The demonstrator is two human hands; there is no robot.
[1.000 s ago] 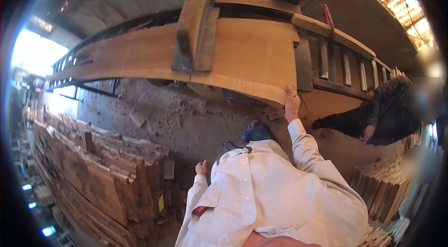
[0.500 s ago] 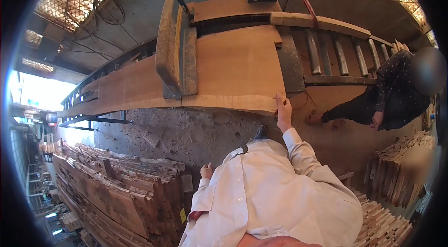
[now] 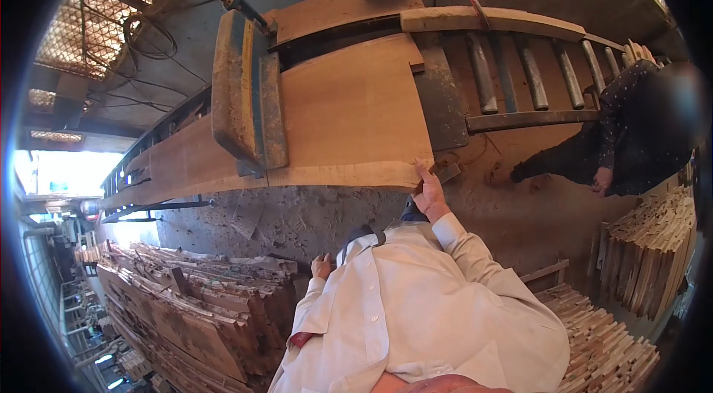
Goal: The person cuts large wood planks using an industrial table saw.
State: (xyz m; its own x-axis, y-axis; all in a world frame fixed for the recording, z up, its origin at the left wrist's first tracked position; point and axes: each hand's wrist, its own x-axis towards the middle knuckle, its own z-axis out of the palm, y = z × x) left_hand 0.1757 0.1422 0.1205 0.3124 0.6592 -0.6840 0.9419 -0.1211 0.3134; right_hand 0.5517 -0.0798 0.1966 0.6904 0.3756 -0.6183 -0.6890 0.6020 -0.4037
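1. You are standing at the near long edge of the wide pale-brown wooden plank, which is lying flat on the long sawing worktop.
2. Your right hand is reaching up to the plank's near corner. Its fingers are grasping the edge there, fairly closed. How far they are curling under the board is hidden.
3. Your left hand is hanging at your side, well apart from the plank. It is showing too small to tell whether it is clenched or released, and nothing is showing in it.
4. For a good hold, I judge you are better off gripping the plain edge than the very tip of the corner, with the thumb on top and the wrist straight.
5. The blue-and-tan box-shaped saw housing is sitting across the plank, well along it from your hand, so be keeping the fingers at the corner end.
6. Beyond the plank's end, the grey steel rollers are lying side by side in their frame.
7. Another person's hand is hanging on the roller side of the plank, apart from yours.
8. A stack of rough brown boards is standing on your side of the plank, near your left hand.
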